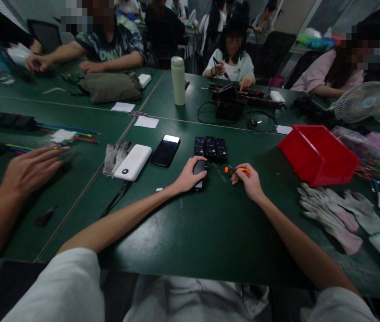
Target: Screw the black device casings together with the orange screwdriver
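Observation:
My left hand [190, 175] is closed around a small black box-shaped device [199, 168], held at the table just in front of a row of three similar black devices [210, 147]. To its right, my right hand [248, 181] grips a small orange-and-black screwdriver [238, 170], its orange end pointing left toward the held device. A short gap lies between the two hands. The underside of the held device is hidden by my fingers.
Left of my hands lie a phone [165, 151], a white power bank [133, 162] with a cable, and grey gloves [112, 158]. At right are a red bin [320, 156] and work gloves [330, 214]. A co-worker's hand [30, 172] works with wires at far left. A green bottle [178, 82] stands ahead.

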The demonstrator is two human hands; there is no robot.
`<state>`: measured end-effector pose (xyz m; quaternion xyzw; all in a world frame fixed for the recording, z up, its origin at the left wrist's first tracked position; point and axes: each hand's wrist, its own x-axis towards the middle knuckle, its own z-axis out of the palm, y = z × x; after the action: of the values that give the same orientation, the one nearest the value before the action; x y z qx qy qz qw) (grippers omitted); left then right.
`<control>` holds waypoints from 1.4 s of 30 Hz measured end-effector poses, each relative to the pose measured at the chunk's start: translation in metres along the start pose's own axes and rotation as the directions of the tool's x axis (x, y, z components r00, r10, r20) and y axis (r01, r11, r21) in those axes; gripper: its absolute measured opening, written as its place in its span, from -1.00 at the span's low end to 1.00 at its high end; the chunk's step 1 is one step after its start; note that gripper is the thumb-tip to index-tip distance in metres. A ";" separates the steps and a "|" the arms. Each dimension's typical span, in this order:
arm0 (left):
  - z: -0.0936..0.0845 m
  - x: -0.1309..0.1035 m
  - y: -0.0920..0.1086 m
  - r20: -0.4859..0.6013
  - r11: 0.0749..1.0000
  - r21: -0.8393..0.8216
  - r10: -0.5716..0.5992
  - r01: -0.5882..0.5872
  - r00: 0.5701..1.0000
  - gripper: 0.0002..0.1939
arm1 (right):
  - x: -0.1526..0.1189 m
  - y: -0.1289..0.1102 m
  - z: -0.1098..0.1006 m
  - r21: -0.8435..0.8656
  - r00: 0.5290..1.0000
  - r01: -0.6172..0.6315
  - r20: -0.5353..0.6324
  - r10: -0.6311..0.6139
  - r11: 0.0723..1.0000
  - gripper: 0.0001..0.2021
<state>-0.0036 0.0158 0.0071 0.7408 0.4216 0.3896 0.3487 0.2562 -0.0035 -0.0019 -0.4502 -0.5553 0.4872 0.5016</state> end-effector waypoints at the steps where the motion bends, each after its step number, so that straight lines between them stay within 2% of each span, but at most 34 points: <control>1: 0.000 0.000 0.000 0.000 1.000 -0.001 0.002 -0.002 1.000 -0.58 | 0.000 0.000 0.000 -0.001 1.000 -0.001 0.000 0.001 1.000 -0.75; 22: -0.001 0.000 0.001 0.001 1.000 -0.006 0.001 -0.001 1.000 -0.58 | -0.001 -0.003 0.001 -0.011 1.000 -0.002 0.009 0.002 1.000 -0.76; 33: 0.000 0.000 -0.001 -0.004 1.000 -0.002 0.001 -0.001 1.000 -0.58 | -0.001 -0.001 0.001 -0.017 0.998 -0.057 0.011 0.057 0.998 -0.70; 42: 0.000 0.001 -0.002 -0.008 1.000 -0.001 0.021 -0.021 1.000 -0.58 | -0.003 -0.006 0.002 -0.012 1.000 0.026 0.013 -0.026 1.000 -0.72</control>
<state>-0.0039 0.0175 0.0061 0.7435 0.4150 0.3966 0.3431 0.2548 -0.0068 0.0033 -0.4427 -0.5673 0.4801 0.5017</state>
